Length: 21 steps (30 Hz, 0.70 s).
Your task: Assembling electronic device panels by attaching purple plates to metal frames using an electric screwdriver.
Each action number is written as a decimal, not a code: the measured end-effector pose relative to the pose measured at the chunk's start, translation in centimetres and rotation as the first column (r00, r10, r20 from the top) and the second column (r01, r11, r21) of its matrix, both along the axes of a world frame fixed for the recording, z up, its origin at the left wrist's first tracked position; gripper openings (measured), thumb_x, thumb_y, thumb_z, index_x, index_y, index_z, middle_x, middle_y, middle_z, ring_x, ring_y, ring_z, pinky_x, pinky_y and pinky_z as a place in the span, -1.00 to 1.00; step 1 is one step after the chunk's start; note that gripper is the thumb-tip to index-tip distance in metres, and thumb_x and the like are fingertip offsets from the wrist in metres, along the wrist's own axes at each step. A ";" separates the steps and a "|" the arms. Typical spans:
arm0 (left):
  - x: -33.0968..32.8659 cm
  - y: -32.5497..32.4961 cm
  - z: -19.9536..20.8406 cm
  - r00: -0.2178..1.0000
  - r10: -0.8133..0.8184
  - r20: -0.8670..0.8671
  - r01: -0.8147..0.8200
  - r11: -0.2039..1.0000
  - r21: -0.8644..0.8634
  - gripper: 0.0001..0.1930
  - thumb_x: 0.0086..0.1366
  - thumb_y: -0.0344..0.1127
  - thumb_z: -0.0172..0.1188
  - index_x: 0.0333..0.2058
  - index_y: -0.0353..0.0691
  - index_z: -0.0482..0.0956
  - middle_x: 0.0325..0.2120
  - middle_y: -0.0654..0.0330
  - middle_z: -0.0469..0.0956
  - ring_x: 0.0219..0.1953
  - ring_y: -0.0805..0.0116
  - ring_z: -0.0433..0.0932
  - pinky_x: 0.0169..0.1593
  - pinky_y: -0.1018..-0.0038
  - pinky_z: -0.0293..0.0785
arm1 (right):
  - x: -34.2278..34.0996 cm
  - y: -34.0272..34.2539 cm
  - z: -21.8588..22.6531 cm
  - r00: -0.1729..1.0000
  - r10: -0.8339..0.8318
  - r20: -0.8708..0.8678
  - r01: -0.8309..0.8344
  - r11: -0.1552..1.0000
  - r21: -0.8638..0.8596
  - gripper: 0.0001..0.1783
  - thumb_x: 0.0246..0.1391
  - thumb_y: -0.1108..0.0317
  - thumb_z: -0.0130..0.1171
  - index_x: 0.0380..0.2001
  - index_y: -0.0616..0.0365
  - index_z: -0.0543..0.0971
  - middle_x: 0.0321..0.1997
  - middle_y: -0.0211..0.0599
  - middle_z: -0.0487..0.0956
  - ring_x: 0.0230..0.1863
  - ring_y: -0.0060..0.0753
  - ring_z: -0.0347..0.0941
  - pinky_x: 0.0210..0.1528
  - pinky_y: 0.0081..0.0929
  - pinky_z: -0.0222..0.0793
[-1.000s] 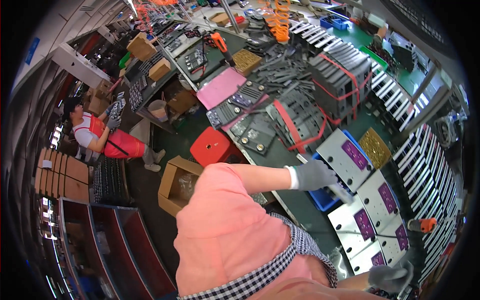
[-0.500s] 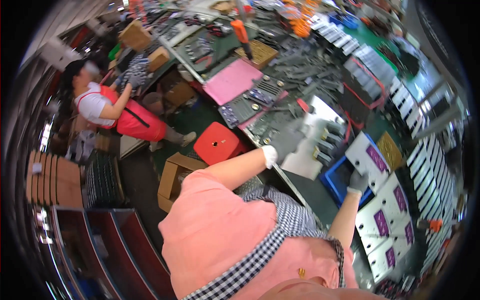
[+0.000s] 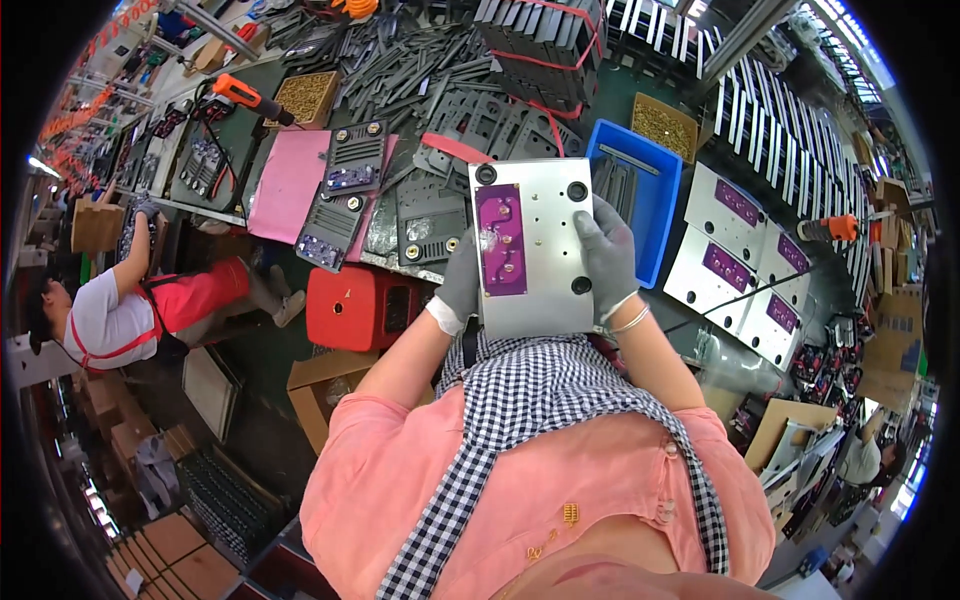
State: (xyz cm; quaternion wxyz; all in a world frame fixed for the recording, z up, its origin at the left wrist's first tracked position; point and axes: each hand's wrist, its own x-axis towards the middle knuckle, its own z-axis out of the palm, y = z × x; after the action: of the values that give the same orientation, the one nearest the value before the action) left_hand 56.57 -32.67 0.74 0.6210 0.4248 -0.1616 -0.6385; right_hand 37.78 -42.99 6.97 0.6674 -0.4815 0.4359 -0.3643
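A silver metal panel (image 3: pixel 545 270) with a purple circuit board (image 3: pixel 501 240) and black round feet is held up in front of my chest. My gloved left hand (image 3: pixel 459 275) grips its left edge, the fingers partly hidden behind it. On the right edge my gloved right hand (image 3: pixel 607 258) is closed, its thumb on the panel's face. Just beyond the panel lie grey slotted metal plates (image 3: pixel 430 222) on the bench. Beside my right hand stands a blue bin (image 3: pixel 657 228) with dark metal parts inside.
More silver panels (image 3: pixel 690 262) with purple boards lie at the right. An orange power screwdriver (image 3: pixel 240 95) is at the far left, near a box of brass screws (image 3: pixel 304 98). A pink sheet (image 3: pixel 285 190) and a red stool (image 3: pixel 345 310) are leftward. A co-worker (image 3: pixel 150 300) stands at left.
Both hands have come together from apart and now hold a silver panel up before me. My right hand has left the blue bin. The view has turned.
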 end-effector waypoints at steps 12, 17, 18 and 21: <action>-0.2 -0.1 2.7 0.987 -0.155 0.046 0.155 0.988 0.019 -0.46 0.22 -0.35 0.17 0.16 -0.29 0.26 -0.05 0.11 0.48 -0.08 0.34 0.53 0.02 0.43 0.49 | -0.4 2.8 -2.6 0.989 0.036 0.142 -0.049 0.995 0.087 -0.20 0.08 0.14 0.20 0.31 0.17 0.14 0.06 -0.12 0.44 0.02 -0.35 0.42 0.06 -0.40 0.38; 3.2 -0.3 5.2 0.999 0.001 -0.044 0.000 1.000 0.018 -0.49 0.17 -0.47 0.13 0.12 -0.32 0.28 -0.11 0.04 0.51 -0.17 0.30 0.58 -0.08 0.35 0.58 | -1.9 -0.2 -1.3 0.932 0.090 -0.351 -0.162 0.970 -0.182 -0.17 0.12 0.00 0.12 0.35 0.15 0.12 0.08 0.14 0.46 0.11 -0.05 0.43 0.16 -0.35 0.30; 4.2 -0.5 5.1 0.999 0.043 -0.023 -0.043 0.999 0.000 -0.50 0.17 -0.47 0.13 0.11 -0.32 0.27 -0.11 0.03 0.51 -0.18 0.28 0.59 -0.10 0.35 0.59 | -2.8 -1.6 -2.3 0.924 -0.015 -0.383 -0.093 0.961 -0.262 -0.22 0.12 0.02 0.14 0.32 0.13 0.18 0.07 0.09 0.48 0.09 -0.08 0.44 0.15 -0.34 0.31; 7.9 -1.3 6.3 0.960 0.203 0.194 -0.188 0.978 -0.093 -0.50 0.16 -0.48 0.14 0.10 -0.32 0.27 -0.12 0.01 0.52 -0.24 0.26 0.62 -0.16 0.36 0.62 | -5.5 -5.7 -4.0 0.952 -0.306 -0.024 0.306 0.940 0.153 -0.38 0.20 0.21 0.10 0.24 0.27 0.24 0.03 -0.02 0.48 -0.01 -0.09 0.47 0.09 -0.27 0.38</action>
State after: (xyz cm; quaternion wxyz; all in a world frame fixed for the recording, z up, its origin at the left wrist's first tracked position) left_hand 64.43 -33.99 7.04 0.6767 0.4782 -0.2046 -0.5211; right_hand 32.31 -48.71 2.98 0.6381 -0.3547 0.5325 -0.4284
